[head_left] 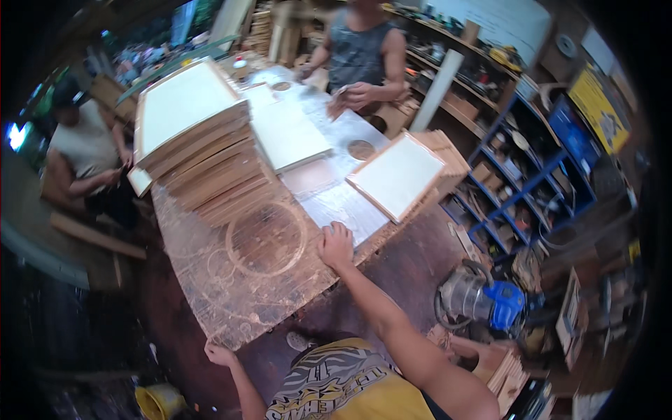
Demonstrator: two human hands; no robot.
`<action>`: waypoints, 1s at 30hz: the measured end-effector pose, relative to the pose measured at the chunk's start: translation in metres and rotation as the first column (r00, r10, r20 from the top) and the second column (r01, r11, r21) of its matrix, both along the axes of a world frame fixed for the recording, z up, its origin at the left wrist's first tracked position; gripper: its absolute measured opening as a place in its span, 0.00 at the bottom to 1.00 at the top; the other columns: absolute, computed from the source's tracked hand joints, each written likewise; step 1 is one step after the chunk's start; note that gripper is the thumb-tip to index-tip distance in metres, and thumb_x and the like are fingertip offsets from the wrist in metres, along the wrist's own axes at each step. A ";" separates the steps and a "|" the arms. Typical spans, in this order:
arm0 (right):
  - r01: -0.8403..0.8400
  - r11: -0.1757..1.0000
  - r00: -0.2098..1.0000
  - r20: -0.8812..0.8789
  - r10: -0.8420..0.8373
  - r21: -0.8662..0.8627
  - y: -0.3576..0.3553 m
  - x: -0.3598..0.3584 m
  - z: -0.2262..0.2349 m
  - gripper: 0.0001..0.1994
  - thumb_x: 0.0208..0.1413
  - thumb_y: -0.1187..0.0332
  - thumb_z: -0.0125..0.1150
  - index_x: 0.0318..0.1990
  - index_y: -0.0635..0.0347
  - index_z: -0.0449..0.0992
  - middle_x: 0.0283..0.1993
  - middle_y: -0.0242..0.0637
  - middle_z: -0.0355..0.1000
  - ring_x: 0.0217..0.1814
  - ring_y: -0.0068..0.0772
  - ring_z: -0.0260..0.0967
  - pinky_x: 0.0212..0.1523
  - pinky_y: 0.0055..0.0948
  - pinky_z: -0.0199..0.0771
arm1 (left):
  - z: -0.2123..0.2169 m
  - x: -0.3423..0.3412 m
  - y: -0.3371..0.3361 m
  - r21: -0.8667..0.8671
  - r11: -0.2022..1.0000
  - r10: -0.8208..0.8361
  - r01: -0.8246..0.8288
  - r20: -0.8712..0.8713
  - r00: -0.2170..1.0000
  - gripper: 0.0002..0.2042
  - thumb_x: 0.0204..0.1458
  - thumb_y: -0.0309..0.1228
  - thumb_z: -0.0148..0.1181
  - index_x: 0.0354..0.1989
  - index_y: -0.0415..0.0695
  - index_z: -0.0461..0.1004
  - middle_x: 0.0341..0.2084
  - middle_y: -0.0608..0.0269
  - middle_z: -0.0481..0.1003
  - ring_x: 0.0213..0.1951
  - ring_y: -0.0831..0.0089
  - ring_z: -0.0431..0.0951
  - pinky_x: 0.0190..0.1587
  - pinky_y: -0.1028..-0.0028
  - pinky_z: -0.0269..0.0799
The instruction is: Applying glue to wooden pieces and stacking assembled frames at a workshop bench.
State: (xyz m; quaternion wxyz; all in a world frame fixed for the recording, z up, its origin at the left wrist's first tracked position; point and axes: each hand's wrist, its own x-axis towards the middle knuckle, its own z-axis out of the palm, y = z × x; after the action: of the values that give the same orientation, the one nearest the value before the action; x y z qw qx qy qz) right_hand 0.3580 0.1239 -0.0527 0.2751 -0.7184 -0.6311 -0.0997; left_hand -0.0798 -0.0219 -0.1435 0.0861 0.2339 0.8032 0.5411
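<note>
My right hand (337, 243) rests on the near right part of the wooden workbench (210, 280), fingers spread on its top beside a shiny silver sheet (343, 210). Nothing is held in it. At the bench's near left corner, my left hand (221, 354) touches the edge; its fingers are too small and partly turned away to read. Past my right hand lies a wood-framed white panel (397, 175) on a stack of similar frames. A tall stack of wooden frames (210, 164) stands at the left, topped by a large white panel (183, 105). Another white panel (287, 129) lies between them.
One person (360, 56) stands across the bench with a small brown piece in hand; another person (87, 154) sits at the left. A blue shelf unit (518, 164), a blue and silver shop vacuum (483, 297) and wood pieces (500, 371) are at the right. A yellow bucket (157, 402) stands lower left.
</note>
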 end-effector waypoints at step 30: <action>-0.031 0.992 0.999 0.022 0.034 -0.124 -0.001 -0.009 0.006 0.15 0.52 0.65 0.54 0.46 0.63 0.70 0.54 0.54 0.63 0.60 0.55 0.58 0.58 0.51 0.54 | -0.005 0.008 -0.014 0.140 0.987 0.064 -0.075 0.081 0.995 0.11 0.57 0.26 0.46 0.33 0.36 0.76 0.26 0.63 0.76 0.31 0.75 0.73 0.38 0.73 0.70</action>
State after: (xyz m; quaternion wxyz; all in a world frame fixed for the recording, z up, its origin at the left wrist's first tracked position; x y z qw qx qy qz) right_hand 0.3486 0.1228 -0.0463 0.2242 -0.7226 -0.6507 -0.0647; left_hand -0.0714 -0.0359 -0.1484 0.0809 0.1905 0.7663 0.6083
